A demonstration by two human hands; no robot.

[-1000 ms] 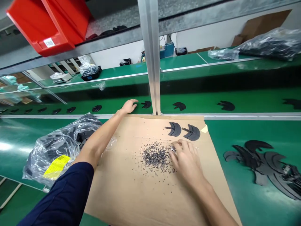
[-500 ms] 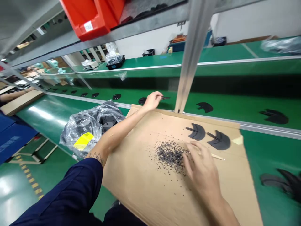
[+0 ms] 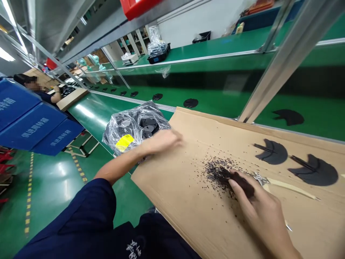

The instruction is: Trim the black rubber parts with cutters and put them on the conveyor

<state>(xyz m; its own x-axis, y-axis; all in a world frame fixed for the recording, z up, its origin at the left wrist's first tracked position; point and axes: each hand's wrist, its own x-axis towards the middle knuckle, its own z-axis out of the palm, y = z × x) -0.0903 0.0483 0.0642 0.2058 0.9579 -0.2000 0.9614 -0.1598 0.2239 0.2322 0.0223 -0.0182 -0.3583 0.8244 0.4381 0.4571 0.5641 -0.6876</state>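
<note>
My right hand (image 3: 265,205) is closed around a dark, flat piece (image 3: 244,185). The tip of that piece points into a loose heap of tiny black bits (image 3: 212,172) on the brown cardboard (image 3: 172,194). My left hand (image 3: 167,140), smeared by motion, is above the cardboard's left side, beside a clear plastic bag (image 3: 110,133) of black parts. Its fingers are too blurred to read. Just beyond my right hand lies a tool with cream handles (image 3: 293,187), partly covered by the hand. Two black fan-shaped pieces with narrow stems, one nearer (image 3: 320,172) and one farther (image 3: 275,153), rest at the right.
Black pieces (image 3: 191,103) are spaced out along the green belt (image 3: 215,108) behind the cardboard. A slanted metal post (image 3: 272,75) rises at the cardboard's back edge. Blue crates (image 3: 35,122) are stacked at the left, where another person (image 3: 51,95) works.
My left hand has drawn back from the belt, where it held a thin dark piece, toward the bag. My right hand, earlier over the heap, now grips a dark piece. The view has swung left.
</note>
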